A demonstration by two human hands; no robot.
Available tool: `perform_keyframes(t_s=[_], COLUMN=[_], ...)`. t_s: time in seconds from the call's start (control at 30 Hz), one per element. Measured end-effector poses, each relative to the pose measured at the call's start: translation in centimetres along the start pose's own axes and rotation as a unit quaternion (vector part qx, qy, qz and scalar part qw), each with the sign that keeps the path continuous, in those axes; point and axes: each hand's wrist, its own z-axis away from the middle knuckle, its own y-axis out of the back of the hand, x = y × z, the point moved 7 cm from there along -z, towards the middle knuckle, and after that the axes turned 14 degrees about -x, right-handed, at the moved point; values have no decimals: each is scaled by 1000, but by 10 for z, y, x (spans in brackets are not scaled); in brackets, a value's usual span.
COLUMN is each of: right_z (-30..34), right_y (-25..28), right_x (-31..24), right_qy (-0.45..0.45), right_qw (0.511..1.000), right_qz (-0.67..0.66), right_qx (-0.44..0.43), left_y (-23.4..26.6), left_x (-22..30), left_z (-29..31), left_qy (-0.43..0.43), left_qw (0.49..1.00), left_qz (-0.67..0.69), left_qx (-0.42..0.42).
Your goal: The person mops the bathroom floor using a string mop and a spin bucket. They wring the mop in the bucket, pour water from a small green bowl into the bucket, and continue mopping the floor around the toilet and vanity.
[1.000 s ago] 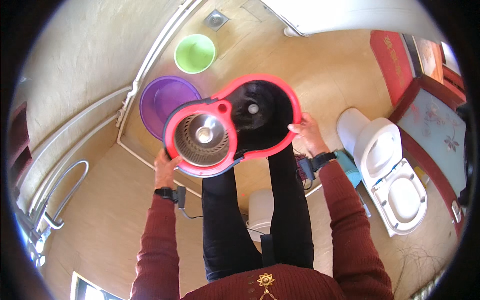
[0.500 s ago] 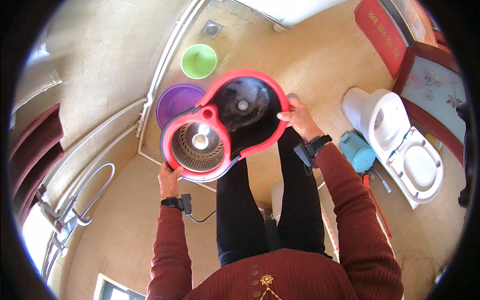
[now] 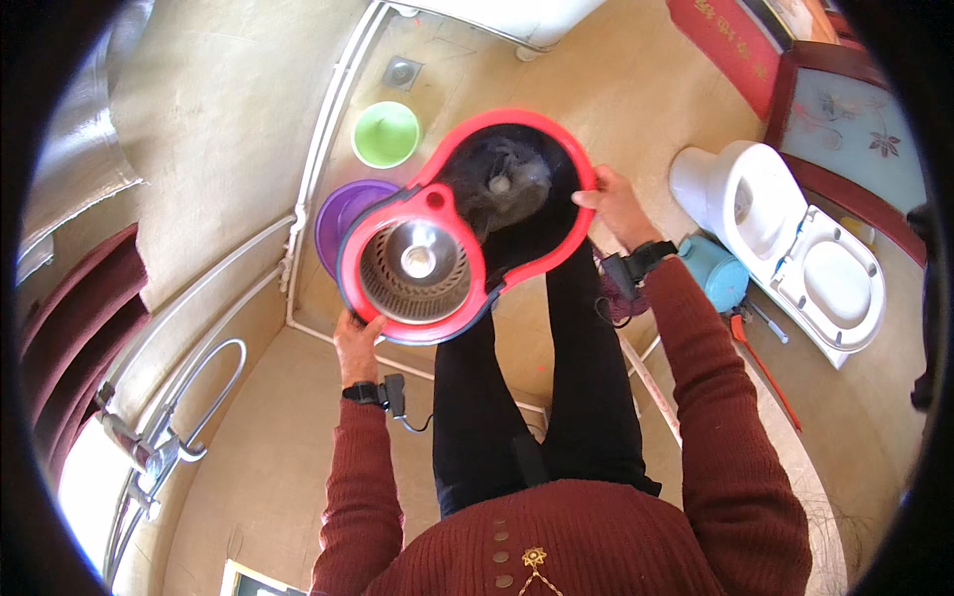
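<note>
Here, you hold a figure-eight mop bucket (image 3: 477,248), its rim (image 3: 584,230) smooth red plastic, above the tan floor (image 3: 621,109) before your legs (image 3: 477,417). The grip of your left hand (image 3: 356,350) pinches the rim beside the round, slotted metal basket (image 3: 412,300); your right hand (image 3: 620,209) pinches it beside the black, grey-streaked well (image 3: 522,194). Near the floor's left edge sit a round green basin (image 3: 386,137) and a purple basin (image 3: 341,223), partly hidden.

I get bright light, probably from the blown-out patch (image 3: 84,502) beyond the left edge of the floor (image 3: 616,109); glare spots the basket (image 3: 417,260) before me. Straight lines bow toward the black rim.
</note>
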Motion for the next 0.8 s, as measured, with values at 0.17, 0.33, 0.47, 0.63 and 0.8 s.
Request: perform_keyframes(t_s=[0.17,0.33,0.47,0.63,0.8], right_z=[-8,0,18,4,-5], right_y=[-89,-16,50,-8,-98], right_x=[23,6,-15,1,26], right_qy=[-66,-50,-15,-3,-42], right_qw=[987,998,999,999,985], right_qz=[-95,-2,-16,-35,-92], right_qx=[-116,-33,38,-18,-143], left_y=[73,26,-34,9,81], left_x=[-1,16,17,3,-8], left_z=[56,0,-31,15,76], left_qy=[20,-19,-42,-14,16], left_qw=[997,1000,999,999,995], left_qz=[1,6,1,-5,7], left_qx=[71,8,-30,30,101])
